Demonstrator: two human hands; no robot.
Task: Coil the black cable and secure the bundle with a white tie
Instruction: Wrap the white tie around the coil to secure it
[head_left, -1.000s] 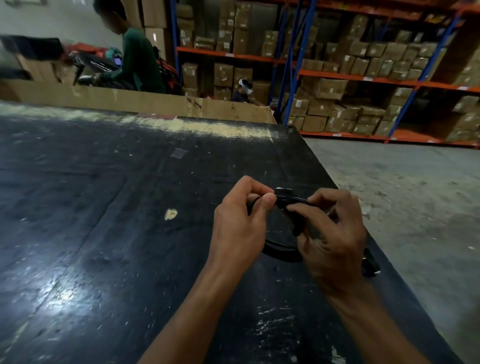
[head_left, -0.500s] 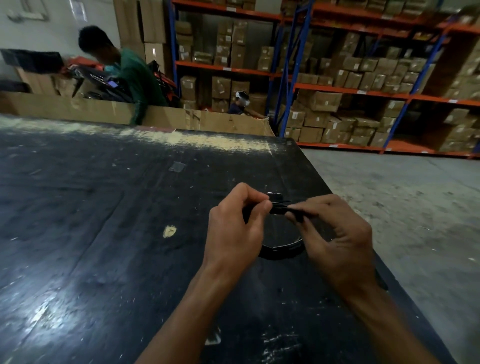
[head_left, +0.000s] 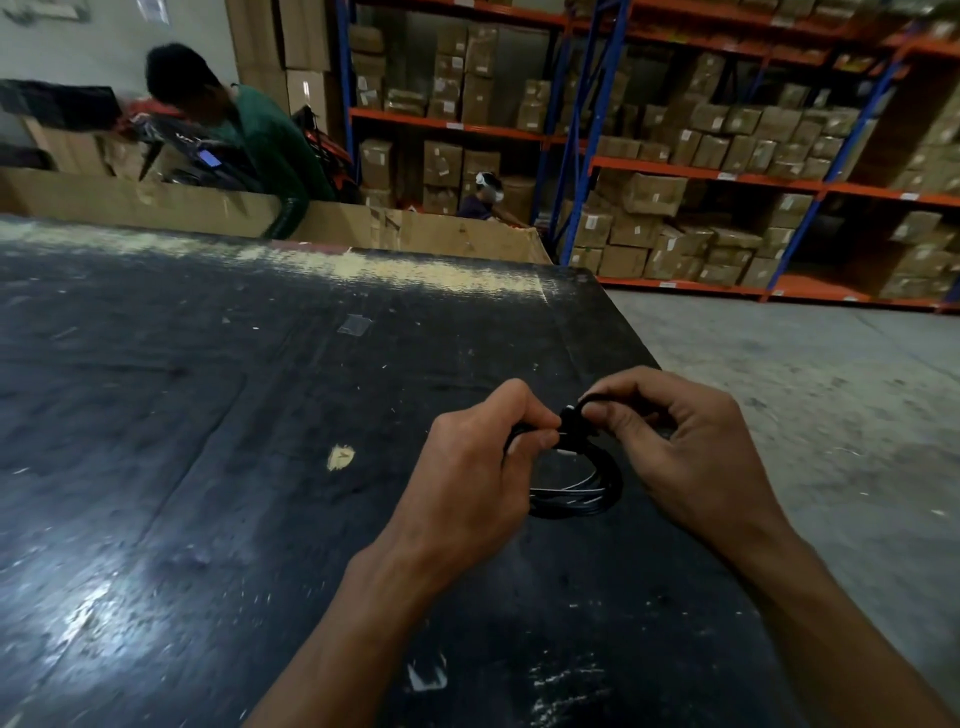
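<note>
Black cable (head_left: 577, 498), head view: a slim, glossy cord gathered into a small round coil of several strands. I hold it just above the table (head_left: 208, 415), near the middle of its right edge, between my two hands. The top of the coil is pinched into a short bundle whose long axis runs left to right, from my left hand (head_left: 467, 478) to my right hand (head_left: 691, 447). The rest of the loop hangs from that bundle toward me, its plane roughly facing the camera.

Both hands touch the bundle, so neither is nearer. The left closes thumb and forefinger on its left end, and the right curls its fingertips round the right end, the two grips almost meeting. Between them show two small pale slivers that I take for the white tie (head_left: 567, 452). They are too small to tell whether it goes fully round the strands or is twisted shut. A thin pale streak along the lower strands may be glare or a loose tail of the tie; I cannot tell which.

Judgement: coiling looks finished and the fastening is in hand. The coming move turns on the tie crossing the bundle at right angles, in the narrow gap between my fingertips.
</note>
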